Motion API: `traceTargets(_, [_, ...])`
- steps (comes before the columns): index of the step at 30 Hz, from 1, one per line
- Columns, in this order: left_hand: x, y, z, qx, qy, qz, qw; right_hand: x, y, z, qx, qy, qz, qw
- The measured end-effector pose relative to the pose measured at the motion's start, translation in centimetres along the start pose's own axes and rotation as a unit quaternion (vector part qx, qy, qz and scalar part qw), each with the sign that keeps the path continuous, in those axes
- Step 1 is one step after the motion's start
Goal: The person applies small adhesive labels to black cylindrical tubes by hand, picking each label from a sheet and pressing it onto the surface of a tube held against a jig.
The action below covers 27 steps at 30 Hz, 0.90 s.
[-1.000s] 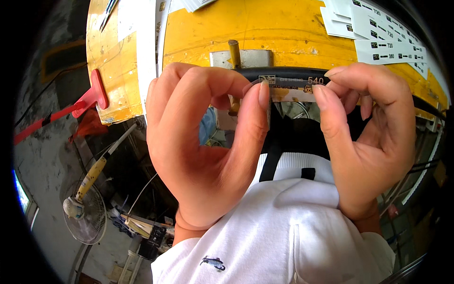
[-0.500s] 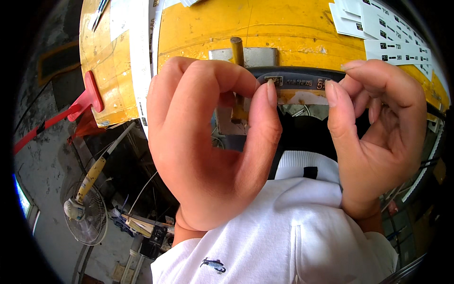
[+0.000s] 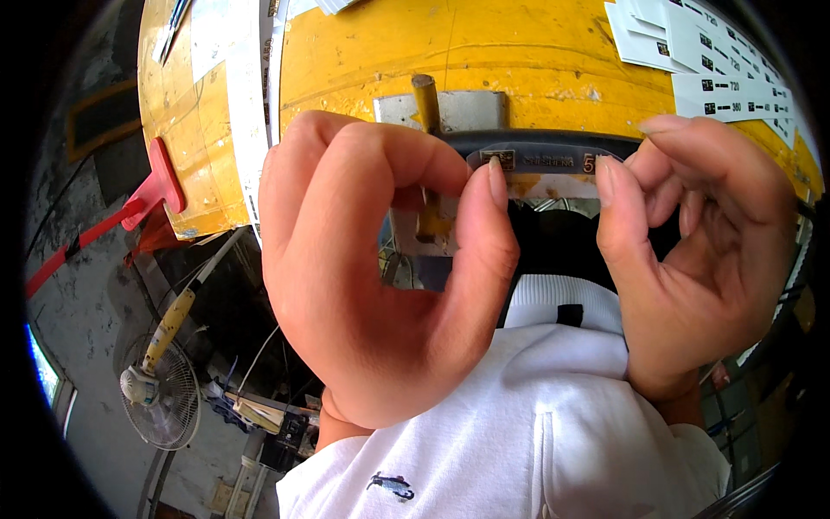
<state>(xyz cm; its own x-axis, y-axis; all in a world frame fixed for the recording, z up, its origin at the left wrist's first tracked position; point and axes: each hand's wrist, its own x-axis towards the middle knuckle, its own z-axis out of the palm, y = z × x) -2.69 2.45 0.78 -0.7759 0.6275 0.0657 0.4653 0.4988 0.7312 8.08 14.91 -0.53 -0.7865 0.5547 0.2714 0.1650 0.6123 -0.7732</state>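
Note:
A clear strip (image 3: 553,162) with small printed gold and dark marks is stretched between my two hands, along the near side of a dark rod (image 3: 562,139) by the bench edge. My left hand (image 3: 346,268) pinches the strip's left end between thumb and forefinger. At the other end, the thumb and forefinger of my right hand (image 3: 700,251) close on the strip, with the remaining fingers curled. Whether the strip touches the rod, I cannot tell. Just left of it, a yellowish peg (image 3: 425,105) stands at a grey metal plate (image 3: 480,108), partly behind my left hand.
Sheets of white labels (image 3: 735,91) lie at the far right of the yellow bench top (image 3: 363,60). Long white paper strips (image 3: 245,112) run along its left part. A red T-shaped handle (image 3: 160,184) juts at the left edge. A fan (image 3: 162,389) stands lower left.
The strip between my hands sits slightly lower in the picture, and more of the dark rod shows above it. My right hand has shifted a little right. Both pinches hold.

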Motion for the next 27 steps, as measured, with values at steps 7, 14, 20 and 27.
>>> traceTargets(7, [0.12, -0.26, 0.15, 0.006, -0.002, 0.019, 1.000, -0.01, 0.08, -0.05, -0.001, -0.004, 0.006, 1.000])
traceTargets(14, [0.23, -0.49, 0.09, 0.017, -0.004, 0.027, 0.999, 0.03, -0.09, -0.23, -0.026, -0.019, 0.003, 0.999])
traceTargets(20, [0.17, -0.24, 0.17, 0.014, -0.004, 0.019, 1.000, -0.10, -0.03, -0.11, -0.021, -0.010, 0.006, 1.000])
traceTargets(27, [0.09, -0.29, 0.34, -0.003, 0.004, 0.015, 1.000, 0.24, -0.01, -0.21, -0.014, -0.023, -0.005, 1.000])
